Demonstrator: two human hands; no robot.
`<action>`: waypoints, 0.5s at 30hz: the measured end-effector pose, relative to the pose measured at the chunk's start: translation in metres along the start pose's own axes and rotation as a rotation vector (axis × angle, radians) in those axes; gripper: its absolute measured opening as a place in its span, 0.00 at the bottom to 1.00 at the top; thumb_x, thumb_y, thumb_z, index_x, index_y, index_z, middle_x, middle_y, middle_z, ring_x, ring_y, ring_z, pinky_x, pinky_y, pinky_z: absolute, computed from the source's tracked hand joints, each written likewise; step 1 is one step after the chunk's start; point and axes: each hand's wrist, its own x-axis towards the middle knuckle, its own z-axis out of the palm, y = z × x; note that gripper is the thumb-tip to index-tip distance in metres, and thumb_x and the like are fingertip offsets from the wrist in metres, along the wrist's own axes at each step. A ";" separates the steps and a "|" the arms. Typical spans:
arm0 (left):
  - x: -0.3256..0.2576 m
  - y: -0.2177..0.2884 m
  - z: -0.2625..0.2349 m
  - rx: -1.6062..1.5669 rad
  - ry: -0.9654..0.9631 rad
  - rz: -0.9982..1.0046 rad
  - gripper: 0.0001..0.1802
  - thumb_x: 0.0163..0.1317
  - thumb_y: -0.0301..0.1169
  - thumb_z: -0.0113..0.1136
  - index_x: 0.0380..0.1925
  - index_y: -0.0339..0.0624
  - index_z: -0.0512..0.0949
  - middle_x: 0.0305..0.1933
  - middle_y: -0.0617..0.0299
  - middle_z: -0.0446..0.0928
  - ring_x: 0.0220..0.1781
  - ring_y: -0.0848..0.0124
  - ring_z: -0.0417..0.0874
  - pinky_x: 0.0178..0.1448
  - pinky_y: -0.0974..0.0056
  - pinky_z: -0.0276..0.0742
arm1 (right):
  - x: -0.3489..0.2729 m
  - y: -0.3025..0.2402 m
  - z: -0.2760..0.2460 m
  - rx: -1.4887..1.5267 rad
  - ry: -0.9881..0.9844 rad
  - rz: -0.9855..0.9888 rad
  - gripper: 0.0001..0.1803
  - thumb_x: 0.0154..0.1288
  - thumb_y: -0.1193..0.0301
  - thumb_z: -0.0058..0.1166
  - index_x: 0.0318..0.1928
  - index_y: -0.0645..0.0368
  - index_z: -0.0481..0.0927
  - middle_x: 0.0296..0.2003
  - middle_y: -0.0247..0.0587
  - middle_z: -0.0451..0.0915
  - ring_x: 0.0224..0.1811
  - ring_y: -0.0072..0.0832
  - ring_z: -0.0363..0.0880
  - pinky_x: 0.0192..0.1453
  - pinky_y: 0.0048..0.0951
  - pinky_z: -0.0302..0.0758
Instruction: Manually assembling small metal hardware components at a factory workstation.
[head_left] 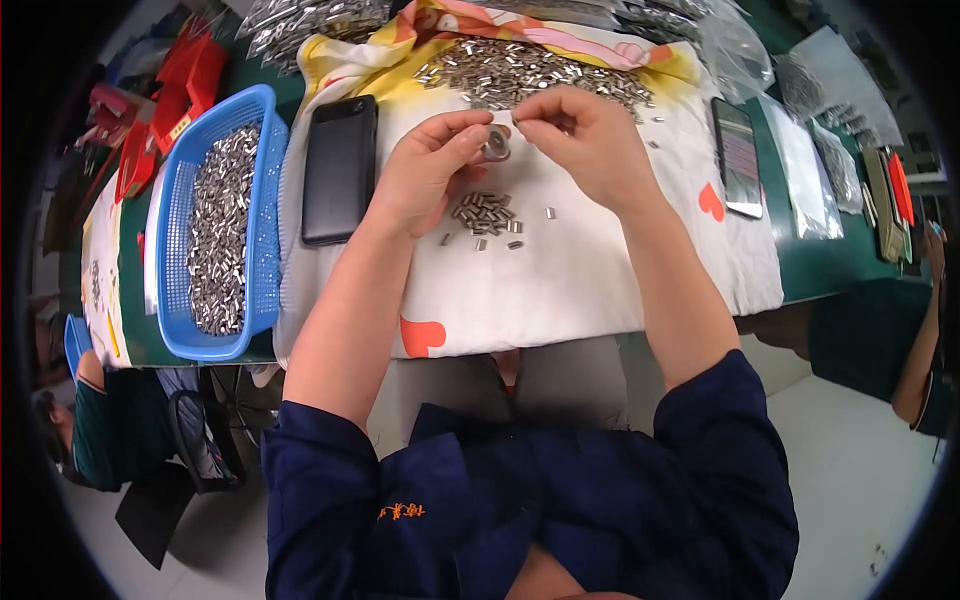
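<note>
My left hand [435,165] is closed, thumb and fingers pinching a round grey metal piece [497,143] with a dark centre. Just right of it, my right hand [585,140] has its thumb and forefinger pressed together by the piece's upper edge; whatever they pinch is too small to make out. Below the hands lies a small pile of short metal cylinders [485,213] on the white cloth [560,290], a few of them lying apart. A bigger heap of the same cylinders [540,75] spreads across the cloth beyond my hands.
At left stands a blue plastic basket [262,215] full of metal cylinders, beside a black phone-like device [340,170]. A smartphone [737,155] lies on the cloth's right side. Plastic bags [810,170] and red bins [187,85] flank the cloth. People sit at both sides.
</note>
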 end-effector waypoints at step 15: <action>-0.002 0.004 0.001 0.196 0.067 0.066 0.13 0.53 0.26 0.60 0.40 0.37 0.76 0.33 0.66 0.77 0.30 0.83 0.73 0.33 0.79 0.69 | -0.004 0.009 0.016 -0.098 -0.008 -0.152 0.05 0.49 0.76 0.52 0.29 0.62 0.77 0.25 0.38 0.76 0.26 0.26 0.75 0.31 0.25 0.72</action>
